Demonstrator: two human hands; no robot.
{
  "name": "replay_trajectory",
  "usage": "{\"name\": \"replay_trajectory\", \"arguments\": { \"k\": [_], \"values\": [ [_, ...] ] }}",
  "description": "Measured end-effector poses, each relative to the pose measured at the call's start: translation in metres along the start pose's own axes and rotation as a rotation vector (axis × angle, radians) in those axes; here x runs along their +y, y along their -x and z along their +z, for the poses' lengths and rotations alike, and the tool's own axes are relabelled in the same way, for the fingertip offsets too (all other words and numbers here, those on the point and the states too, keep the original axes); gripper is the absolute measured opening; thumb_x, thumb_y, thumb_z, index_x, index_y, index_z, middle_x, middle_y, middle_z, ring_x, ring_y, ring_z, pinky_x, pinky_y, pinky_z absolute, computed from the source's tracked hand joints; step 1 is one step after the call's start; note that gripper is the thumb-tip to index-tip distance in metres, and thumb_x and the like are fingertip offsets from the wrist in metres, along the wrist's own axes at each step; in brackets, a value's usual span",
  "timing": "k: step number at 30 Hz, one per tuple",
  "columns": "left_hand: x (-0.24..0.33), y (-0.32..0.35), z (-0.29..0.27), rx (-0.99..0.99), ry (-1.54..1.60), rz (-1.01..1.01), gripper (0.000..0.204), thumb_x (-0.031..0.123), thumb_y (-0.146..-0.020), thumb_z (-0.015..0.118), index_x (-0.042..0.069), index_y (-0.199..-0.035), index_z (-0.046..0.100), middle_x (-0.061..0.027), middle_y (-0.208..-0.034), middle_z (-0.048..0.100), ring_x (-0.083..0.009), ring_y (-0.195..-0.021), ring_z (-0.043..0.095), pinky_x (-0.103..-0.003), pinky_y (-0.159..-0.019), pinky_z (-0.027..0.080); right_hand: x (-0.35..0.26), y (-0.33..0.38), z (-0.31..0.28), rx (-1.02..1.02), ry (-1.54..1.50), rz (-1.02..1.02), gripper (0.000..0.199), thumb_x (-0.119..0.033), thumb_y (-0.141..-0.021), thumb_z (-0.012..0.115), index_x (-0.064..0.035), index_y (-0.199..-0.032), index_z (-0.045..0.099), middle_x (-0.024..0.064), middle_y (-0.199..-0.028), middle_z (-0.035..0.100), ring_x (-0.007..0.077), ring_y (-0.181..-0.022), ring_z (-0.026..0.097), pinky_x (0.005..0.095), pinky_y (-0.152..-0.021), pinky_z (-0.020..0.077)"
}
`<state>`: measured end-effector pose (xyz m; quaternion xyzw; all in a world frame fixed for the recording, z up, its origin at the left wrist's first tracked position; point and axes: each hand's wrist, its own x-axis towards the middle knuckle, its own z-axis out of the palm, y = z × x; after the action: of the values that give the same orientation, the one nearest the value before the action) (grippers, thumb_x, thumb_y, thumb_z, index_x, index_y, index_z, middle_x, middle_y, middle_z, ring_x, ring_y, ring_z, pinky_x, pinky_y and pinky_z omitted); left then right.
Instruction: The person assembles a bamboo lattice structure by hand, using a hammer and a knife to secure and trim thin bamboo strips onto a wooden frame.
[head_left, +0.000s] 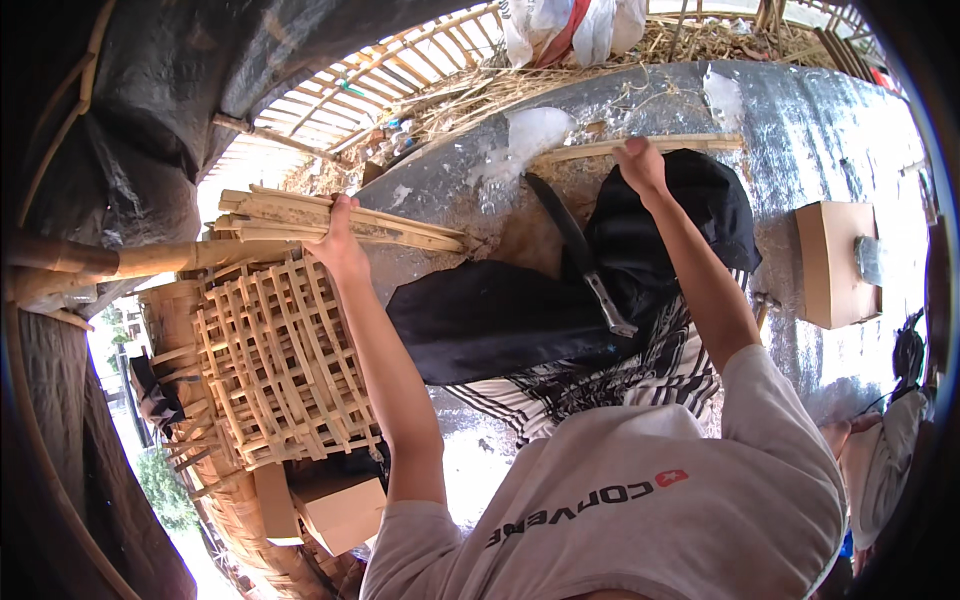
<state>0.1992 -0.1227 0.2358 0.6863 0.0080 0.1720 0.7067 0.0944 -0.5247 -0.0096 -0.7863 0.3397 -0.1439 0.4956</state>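
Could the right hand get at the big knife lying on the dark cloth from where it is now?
Probably yes: the knife lies uncovered on the dark cloth, just beside the right hand, though that hand already grips a bamboo strip.

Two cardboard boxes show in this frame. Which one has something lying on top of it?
The cardboard box at the right, on the silvery surface, carries a small grey object at its edge. The other box, lower left beneath the bamboo lattice, carries nothing.

bright daylight – blown-out left gaps | sharp centre | heavy fisheye bend, dark rim
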Motion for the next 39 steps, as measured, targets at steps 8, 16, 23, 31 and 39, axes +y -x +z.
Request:
{"name": "replay_trajectory", "arguments": {
  "k": [8, 16, 23, 31, 39],
  "values": [
    [-0.004, -0.004, -0.008, 0.008, 0.032, 0.027, 0.029, -0.003, -0.080, 0.072, -0.002, -0.104, 0.055, -0.0126, -0.093, 0.064, -0.0231, -0.081, 0.065, -0.037, -0.078, 0.055, 0.001, 0.026, 0.001, -0.195, 0.745, -0.213, 0.061, -0.024, -0.086, 0.061, -0.0117, -0.143, 0.046, 0.0181, -0.148, 0.043, 0.0409, -0.138, 0.035, 0.0589, -0.108, 0.0354],
    [-0.008, -0.011, -0.027, 0.043, 0.007, 0.033, 0.025, -0.003, -0.079, 0.068, -0.001, -0.101, 0.056, -0.0123, -0.091, 0.061, -0.0230, -0.080, 0.063, -0.038, -0.078, 0.056, -0.010, 0.029, 0.002, -0.141, 0.752, -0.307, 0.051, -0.025, -0.085, 0.064, -0.0071, -0.132, 0.052, 0.0151, -0.137, 0.047, 0.0411, -0.129, 0.042, 0.0569, -0.102, 0.0399],
    [-0.008, -0.009, -0.034, 0.053, 0.031, 0.014, 0.028, -0.005, -0.081, 0.064, 0.000, -0.106, 0.053, -0.0123, -0.098, 0.060, -0.0223, -0.079, 0.062, -0.037, -0.077, 0.055, 0.000, 0.005, 0.007, -0.080, 0.666, -0.300, 0.041, -0.027, -0.093, 0.052, -0.0092, -0.129, 0.056, 0.0202, -0.122, 0.060, 0.0441, -0.118, 0.051, 0.0585, -0.097, 0.0393],
    [-0.005, -0.005, -0.038, 0.112, 0.038, -0.023, 0.031, -0.004, -0.079, 0.065, 0.001, -0.106, 0.051, -0.0108, -0.096, 0.059, -0.0233, -0.082, 0.063, -0.040, -0.081, 0.054, 0.005, -0.024, 0.002, -0.160, 0.928, -0.353, 0.037, -0.019, -0.091, 0.053, -0.0182, -0.127, 0.061, 0.0180, -0.120, 0.061, 0.0375, -0.115, 0.054, 0.0507, -0.097, 0.0422],
    [-0.002, 0.000, -0.042, 0.221, 0.040, -0.091, 0.050, -0.002, -0.084, 0.069, 0.003, -0.126, 0.043, -0.0147, -0.102, 0.059, -0.0261, -0.093, 0.065, -0.043, -0.094, 0.057, 0.000, -0.038, -0.021, -0.098, 0.766, -0.616, 0.042, -0.008, -0.088, 0.052, -0.0195, -0.127, 0.062, 0.0117, -0.118, 0.062, 0.0320, -0.113, 0.057, 0.0445, -0.097, 0.0439]
  ]
}}
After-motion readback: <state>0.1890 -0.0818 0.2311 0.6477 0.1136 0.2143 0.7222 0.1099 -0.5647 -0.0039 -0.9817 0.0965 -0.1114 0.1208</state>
